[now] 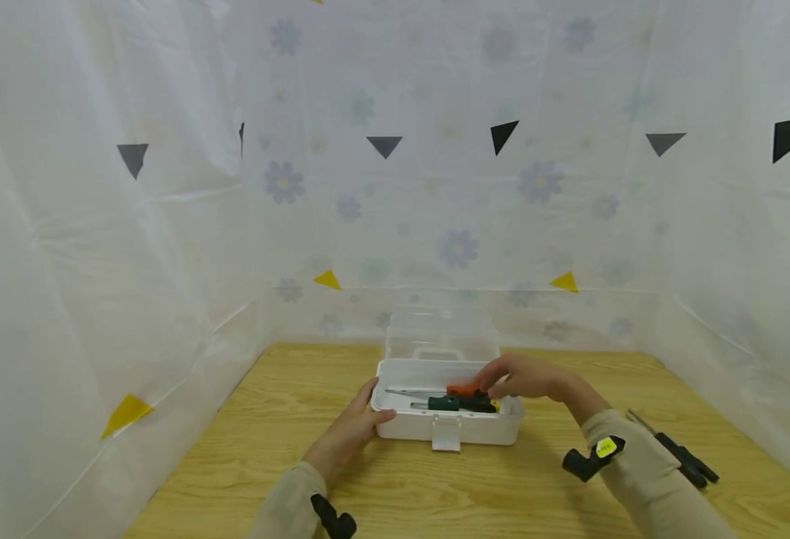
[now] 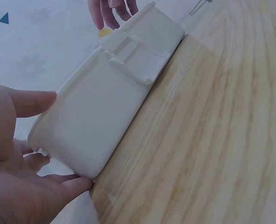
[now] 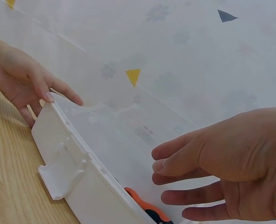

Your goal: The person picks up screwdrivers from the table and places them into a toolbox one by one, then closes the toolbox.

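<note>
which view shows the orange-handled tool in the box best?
Head view: the orange-handled tool lies in the open white box, under the right hand, beside dark tools. Right wrist shows only a sliver of orange behind the box's front wall. Left wrist shows the box from outside, not the tool.
</note>
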